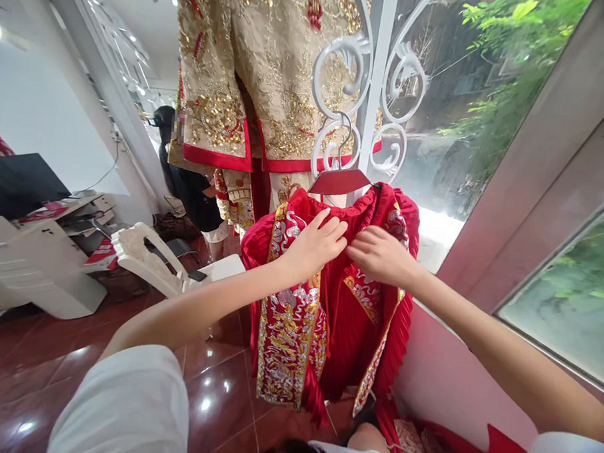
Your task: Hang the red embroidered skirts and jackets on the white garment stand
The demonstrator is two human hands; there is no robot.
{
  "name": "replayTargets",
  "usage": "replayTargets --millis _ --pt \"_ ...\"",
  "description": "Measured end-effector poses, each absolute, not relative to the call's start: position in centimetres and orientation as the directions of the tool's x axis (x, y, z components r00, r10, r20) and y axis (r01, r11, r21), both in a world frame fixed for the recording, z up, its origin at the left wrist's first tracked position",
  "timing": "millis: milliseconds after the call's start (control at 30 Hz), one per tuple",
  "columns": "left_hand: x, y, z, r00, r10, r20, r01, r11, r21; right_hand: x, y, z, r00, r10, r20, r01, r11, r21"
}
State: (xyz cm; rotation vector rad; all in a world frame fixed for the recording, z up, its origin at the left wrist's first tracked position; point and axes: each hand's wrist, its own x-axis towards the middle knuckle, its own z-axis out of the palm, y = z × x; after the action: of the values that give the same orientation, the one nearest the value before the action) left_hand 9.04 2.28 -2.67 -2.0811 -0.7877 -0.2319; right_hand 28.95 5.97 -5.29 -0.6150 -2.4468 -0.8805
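Observation:
A red pleated skirt [281, 349] with gold and silver embroidered panels hangs in front of me from a dark red hanger [341, 181]. The hanger's metal hook goes up to a white scrollwork stand [373, 76]. My left hand [324, 241] is at the skirt's upper edge, its fingers curled on the red cloth just below the hanger. Close beside it, my right hand [378, 255] has its fingers bent and closed on the cloth right of the opening. The fingertips of both hands are partly hidden. Red lining shows between the parted embroidered panels.
A beige jacket [292, 99] with gold embroidery and red trim hangs behind. White chair [150, 260], desk [45, 262] and monitor [26, 184] stand left; a person in black [195, 202] is beyond. Glass [436, 132] borders the right. Red cloth [505, 446] lies low right.

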Motion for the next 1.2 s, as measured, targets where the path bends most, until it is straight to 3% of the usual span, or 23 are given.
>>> replayTargets --millis 67,200,400,533,600,700,833,900,967,1033,1067,1133,1200 --pt "9.0 1.3 -2.3 0.746 0.543 0.386 0.638 -0.414 -0.650 28.4 5.6 -7.0 -0.855 0.331 0.399 0.501 0.724 0.474" --pt "8.6 -0.5 -2.3 0.623 0.703 0.342 0.702 -0.309 -0.641 28.7 5.5 -9.9 -0.851 0.384 0.358 0.515 0.738 0.436" --pt "8.7 0.7 -6.2 0.750 0.580 0.316 0.590 -0.373 -0.716 28.3 4.5 -12.7 -0.834 0.335 0.439 0.542 0.646 0.537" --pt "9.2 2.9 -7.7 0.691 0.663 0.287 0.600 -0.306 -0.739 27.6 4.8 -14.1 -0.811 0.383 0.443 0.578 0.645 0.500" --pt "9.2 3.7 -7.7 0.684 0.685 0.250 0.608 -0.347 -0.715 27.8 5.0 -14.5 -0.772 0.413 0.483 0.612 0.687 0.391" --pt "8.6 4.3 -6.9 0.721 0.644 0.255 0.645 -0.490 -0.587 28.4 4.8 -14.2 -0.640 0.454 0.620 0.610 0.791 0.050" --pt "8.0 3.8 -5.4 0.690 0.643 0.332 0.714 -0.681 -0.166 29.3 3.9 -12.1 -0.273 0.589 0.761 0.416 0.785 -0.458" --pt "8.0 3.6 -4.9 0.643 0.667 0.376 0.710 -0.704 0.034 29.7 3.3 -10.8 -0.077 0.611 0.788 0.395 0.744 -0.539" --pt "8.1 3.6 -4.7 0.602 0.697 0.390 0.705 -0.693 0.150 30.2 2.7 -10.0 0.082 0.589 0.804 0.477 0.685 -0.550" --pt "8.1 3.7 -4.8 0.574 0.722 0.386 0.721 -0.669 0.180 30.8 1.8 -9.8 0.205 0.635 0.745 0.471 0.603 -0.644" --pt "8.1 3.7 -5.0 0.564 0.729 0.387 0.737 -0.656 0.160 31.3 1.3 -10.0 0.247 0.702 0.668 0.377 0.566 -0.733" --pt "8.3 3.5 -5.6 0.580 0.711 0.398 0.761 -0.647 0.046 32.2 0.3 -10.9 0.241 0.856 0.457 0.025 0.465 -0.885" --pt "8.7 2.9 -6.5 0.658 0.644 0.390 0.735 -0.663 -0.144 33.1 -0.5 -12.3 0.157 0.944 0.291 -0.312 0.327 -0.892"
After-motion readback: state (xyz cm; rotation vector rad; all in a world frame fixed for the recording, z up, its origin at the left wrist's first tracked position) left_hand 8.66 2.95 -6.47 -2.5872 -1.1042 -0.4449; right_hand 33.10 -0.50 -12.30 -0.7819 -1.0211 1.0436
